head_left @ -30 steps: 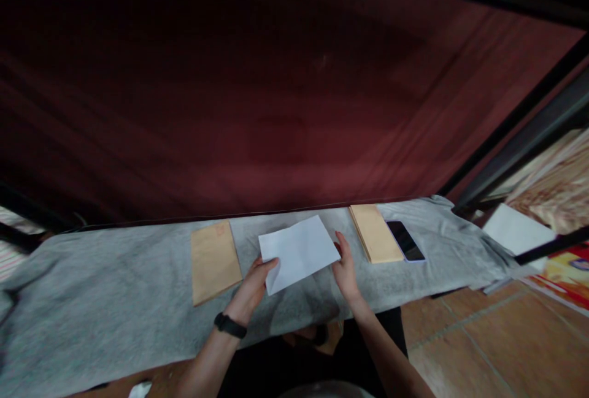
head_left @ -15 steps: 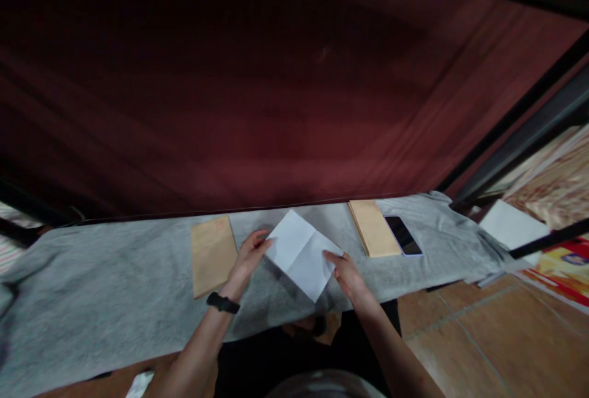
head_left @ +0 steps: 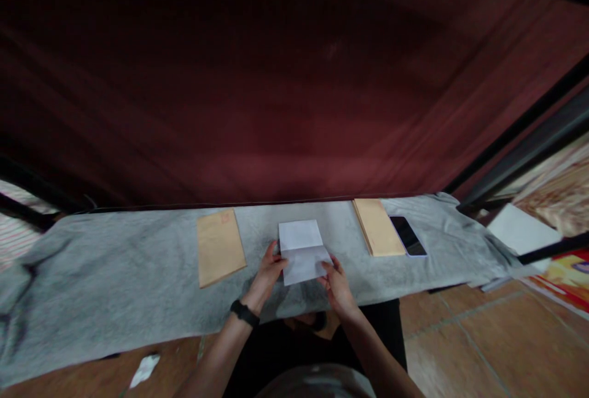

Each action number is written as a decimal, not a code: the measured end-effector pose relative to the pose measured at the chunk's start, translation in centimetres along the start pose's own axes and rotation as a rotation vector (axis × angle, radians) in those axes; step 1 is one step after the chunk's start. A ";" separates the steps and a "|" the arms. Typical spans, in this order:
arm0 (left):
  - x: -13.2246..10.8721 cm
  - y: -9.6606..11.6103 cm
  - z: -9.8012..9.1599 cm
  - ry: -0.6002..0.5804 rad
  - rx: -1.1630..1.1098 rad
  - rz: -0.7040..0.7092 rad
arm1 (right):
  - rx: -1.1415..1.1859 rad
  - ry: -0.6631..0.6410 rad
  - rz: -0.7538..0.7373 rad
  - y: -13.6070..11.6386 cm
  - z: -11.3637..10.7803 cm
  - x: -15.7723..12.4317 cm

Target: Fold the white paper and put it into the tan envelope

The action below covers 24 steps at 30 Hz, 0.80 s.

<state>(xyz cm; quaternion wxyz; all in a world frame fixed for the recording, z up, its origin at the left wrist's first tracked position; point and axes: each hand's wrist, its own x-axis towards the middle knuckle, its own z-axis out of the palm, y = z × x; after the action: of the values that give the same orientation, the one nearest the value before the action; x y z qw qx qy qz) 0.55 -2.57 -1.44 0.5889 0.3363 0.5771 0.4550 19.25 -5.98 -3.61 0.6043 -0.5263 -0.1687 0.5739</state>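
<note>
A white sheet of paper point(head_left: 302, 251) with a crease across its middle lies on the grey cloth point(head_left: 115, 275) in front of me. My left hand point(head_left: 269, 269), with a black watch on its wrist, grips the paper's near left corner. My right hand point(head_left: 337, 280) grips its near right corner. The near half of the sheet is lifted slightly off the cloth. A brown envelope point(head_left: 219, 246) lies to the left of the paper.
A stack of brown envelopes point(head_left: 377, 227) lies to the right, with a dark phone point(head_left: 407, 235) beside it. A dark red curtain point(head_left: 276, 97) hangs behind the table. White paper point(head_left: 519, 230) sits at far right. A white scrap point(head_left: 144, 370) lies on the tiled floor.
The white sheet was turned from a slant to square in front of me. Both hands moved from its sides to its near corners, and a crease now shows across it.
</note>
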 end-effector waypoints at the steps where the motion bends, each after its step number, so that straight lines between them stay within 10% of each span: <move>1: 0.2 0.1 -0.3 -0.007 0.093 0.033 | -0.035 0.015 -0.010 -0.2 -0.6 0.1; 14: -1.4 -0.4 -0.6 0.172 1.147 0.532 | -0.736 -0.193 -0.462 1.2 -2.9 2.0; 19: -1.2 -1.5 2.4 -0.056 1.366 0.850 | -0.761 -0.259 -0.449 0.9 -3.4 2.4; 24: 1.0 -2.2 3.5 -0.088 1.435 0.868 | -0.807 -0.266 -0.404 0.5 -3.3 2.3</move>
<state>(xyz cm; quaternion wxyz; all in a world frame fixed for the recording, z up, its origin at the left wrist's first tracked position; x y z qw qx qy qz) 4.19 -1.96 -3.48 0.0267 0.8389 0.5224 0.1503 22.35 -5.54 -6.26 0.4243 -0.5977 -0.5531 0.3959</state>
